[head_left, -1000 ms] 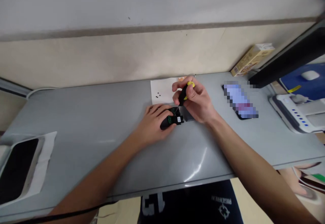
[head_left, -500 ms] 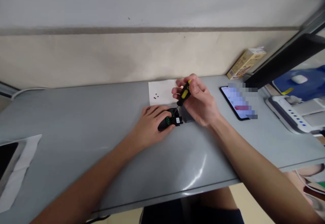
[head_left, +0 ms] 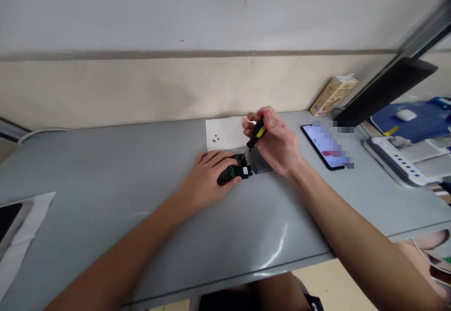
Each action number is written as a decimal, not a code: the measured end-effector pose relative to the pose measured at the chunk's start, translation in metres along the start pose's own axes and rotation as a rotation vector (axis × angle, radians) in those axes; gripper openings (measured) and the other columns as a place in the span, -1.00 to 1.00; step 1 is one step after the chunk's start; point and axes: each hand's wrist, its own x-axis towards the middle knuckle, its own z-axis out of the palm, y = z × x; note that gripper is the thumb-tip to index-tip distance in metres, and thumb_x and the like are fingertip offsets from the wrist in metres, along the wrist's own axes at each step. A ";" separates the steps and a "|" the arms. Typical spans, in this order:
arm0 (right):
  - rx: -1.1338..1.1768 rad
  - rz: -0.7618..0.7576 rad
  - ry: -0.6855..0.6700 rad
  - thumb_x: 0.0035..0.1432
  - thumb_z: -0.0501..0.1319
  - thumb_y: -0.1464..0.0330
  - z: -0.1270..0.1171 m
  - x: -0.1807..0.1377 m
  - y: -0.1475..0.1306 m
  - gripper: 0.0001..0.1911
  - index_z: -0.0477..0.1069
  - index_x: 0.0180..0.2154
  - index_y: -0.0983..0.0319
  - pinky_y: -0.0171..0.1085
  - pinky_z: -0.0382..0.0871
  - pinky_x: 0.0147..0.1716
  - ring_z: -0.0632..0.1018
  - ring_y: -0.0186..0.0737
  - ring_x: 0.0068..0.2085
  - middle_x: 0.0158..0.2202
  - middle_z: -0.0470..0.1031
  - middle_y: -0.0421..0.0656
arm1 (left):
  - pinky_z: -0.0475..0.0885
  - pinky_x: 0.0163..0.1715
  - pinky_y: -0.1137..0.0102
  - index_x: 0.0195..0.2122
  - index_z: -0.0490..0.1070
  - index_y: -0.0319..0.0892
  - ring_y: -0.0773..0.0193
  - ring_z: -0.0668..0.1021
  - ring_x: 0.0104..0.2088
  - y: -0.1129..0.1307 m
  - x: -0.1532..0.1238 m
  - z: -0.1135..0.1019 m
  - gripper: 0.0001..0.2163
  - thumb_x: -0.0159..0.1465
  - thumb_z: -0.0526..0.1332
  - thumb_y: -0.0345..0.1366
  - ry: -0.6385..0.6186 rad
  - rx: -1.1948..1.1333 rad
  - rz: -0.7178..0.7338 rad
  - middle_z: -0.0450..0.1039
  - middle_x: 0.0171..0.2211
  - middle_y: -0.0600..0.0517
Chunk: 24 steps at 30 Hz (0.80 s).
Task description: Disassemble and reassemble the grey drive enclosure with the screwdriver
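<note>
We find a small black plastic device [head_left: 234,172] on the bench [head_left: 105,170], a little right of centre and toward the far side. Its body is long and rounded, with a green part showing on the side facing us and a small white label [head_left: 245,171] at its right end. The right end looks blocky and has dark recesses, though detail there is too small to read.

The left hand [head_left: 211,172] lies over the device from the near left, with the left fingers [head_left: 214,157] curled across its top, closed on it and pressing it to the bench. The right hand [head_left: 278,142] is above and to the right, its right fingers [head_left: 262,120] closed around a black-and-yellow screwdriver [head_left: 257,133]. The thin shaft slants down, and its tip reaches the device's far side.

A grey block [head_left: 260,163] touches the device's right end. Just beyond lies a sheet of white paper [head_left: 223,132] bearing a few tiny black specks [head_left: 215,138], too small to identify.

Farther right we note a phone [head_left: 324,146] with a pixelated screen, and a cardboard box [head_left: 333,96] against the wall [head_left: 176,90].
</note>
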 end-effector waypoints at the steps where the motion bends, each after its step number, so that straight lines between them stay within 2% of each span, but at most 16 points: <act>1: 0.009 -0.001 0.007 0.16 0.29 -0.08 0.000 0.000 0.001 -0.56 0.24 -0.34 0.11 -0.26 0.35 -0.43 0.51 -0.29 -0.36 -0.31 0.44 -0.22 | 0.28 0.15 0.09 -0.03 0.46 -0.03 0.06 0.48 0.14 0.000 0.000 0.000 -0.80 0.37 0.25 -0.14 0.000 0.000 -0.001 0.49 0.16 0.03; 4: -0.004 -0.002 0.059 0.13 0.32 -0.09 0.001 0.000 0.005 -0.47 0.12 -0.39 0.12 -0.29 0.21 -0.56 0.32 -0.38 -0.56 -0.50 0.28 -0.31 | 0.31 0.13 0.09 -0.04 0.47 -0.02 0.05 0.49 0.12 0.002 0.001 -0.002 -0.81 0.36 0.26 -0.15 0.006 -0.006 -0.005 0.50 0.14 0.03; 6: -0.028 -0.002 0.072 0.15 0.24 -0.16 0.001 0.001 0.006 -0.48 0.14 -0.38 0.10 -0.30 0.15 -0.60 0.22 -0.38 -0.61 -0.57 0.15 -0.35 | 0.31 0.14 0.09 -0.04 0.47 -0.02 0.05 0.49 0.12 0.002 0.001 -0.003 -0.81 0.35 0.26 -0.16 0.009 -0.009 -0.008 0.50 0.13 0.03; 8: -0.041 0.001 0.046 0.18 0.15 -0.21 0.002 0.002 0.003 -0.49 0.25 -0.31 0.09 -0.28 0.18 -0.58 0.26 -0.35 -0.58 -0.55 0.18 -0.32 | 0.31 0.14 0.09 -0.04 0.48 -0.01 0.05 0.49 0.11 0.002 0.001 -0.003 -0.81 0.35 0.27 -0.16 0.007 -0.006 -0.008 0.50 0.14 0.03; 10: -0.045 0.001 0.004 0.21 0.11 -0.21 0.001 0.002 -0.001 -0.50 0.34 -0.23 0.08 -0.25 0.26 -0.52 0.36 -0.30 -0.50 -0.49 0.30 -0.25 | 0.30 0.14 0.09 -0.03 0.47 -0.01 0.06 0.49 0.11 0.002 0.001 -0.002 -0.81 0.36 0.26 -0.15 0.006 -0.003 -0.006 0.50 0.14 0.03; 12: -0.020 -0.002 -0.026 0.21 0.17 -0.16 0.001 0.001 -0.003 -0.55 0.35 -0.24 0.09 -0.23 0.33 -0.45 0.44 -0.26 -0.40 -0.39 0.38 -0.20 | 0.29 0.14 0.09 -0.03 0.47 -0.01 0.07 0.49 0.12 0.000 0.000 -0.001 -0.81 0.37 0.25 -0.15 0.013 -0.002 0.002 0.49 0.15 0.04; 14: 0.030 0.008 -0.036 0.18 0.26 -0.11 0.000 -0.001 -0.003 -0.56 0.29 -0.31 0.11 -0.24 0.36 -0.40 0.47 -0.27 -0.34 -0.33 0.39 -0.19 | 0.28 0.15 0.09 -0.04 0.47 -0.02 0.07 0.48 0.15 0.000 0.000 0.000 -0.81 0.37 0.25 -0.15 0.019 -0.003 0.006 0.49 0.16 0.04; 16: 0.055 0.028 -0.015 0.13 0.32 -0.09 -0.001 -0.001 0.001 -0.50 0.18 -0.37 0.12 -0.26 0.34 -0.43 0.43 -0.32 -0.40 -0.36 0.36 -0.22 | 0.29 0.15 0.09 -0.04 0.47 -0.02 0.07 0.48 0.14 0.000 0.000 0.000 -0.81 0.36 0.26 -0.15 0.013 -0.003 0.001 0.49 0.15 0.05; 19: 0.005 0.024 0.071 0.09 0.32 -0.13 -0.002 0.001 0.008 -0.43 0.09 -0.38 0.11 -0.31 0.19 -0.56 0.27 -0.39 -0.55 -0.50 0.21 -0.32 | 0.30 0.15 0.09 -0.05 0.48 -0.01 0.07 0.49 0.11 0.002 0.001 -0.002 -0.82 0.36 0.26 -0.15 -0.002 -0.002 -0.010 0.51 0.14 0.05; 21: -0.025 -0.001 0.097 0.09 0.27 -0.19 -0.003 0.004 0.009 -0.43 0.12 -0.36 0.10 -0.31 0.15 -0.59 0.22 -0.39 -0.59 -0.55 0.14 -0.35 | 0.30 0.15 0.09 -0.05 0.48 -0.01 0.07 0.50 0.10 0.002 0.001 -0.003 -0.82 0.36 0.26 -0.16 -0.005 0.001 -0.012 0.50 0.14 0.04; 24: -0.037 0.003 0.014 0.15 0.14 -0.25 -0.002 0.005 0.003 -0.45 0.28 -0.28 0.09 -0.27 0.22 -0.57 0.29 -0.35 -0.58 -0.55 0.19 -0.31 | 0.29 0.15 0.09 -0.03 0.47 -0.01 0.07 0.49 0.12 0.001 0.001 -0.001 -0.81 0.36 0.26 -0.16 0.000 0.009 -0.005 0.50 0.14 0.05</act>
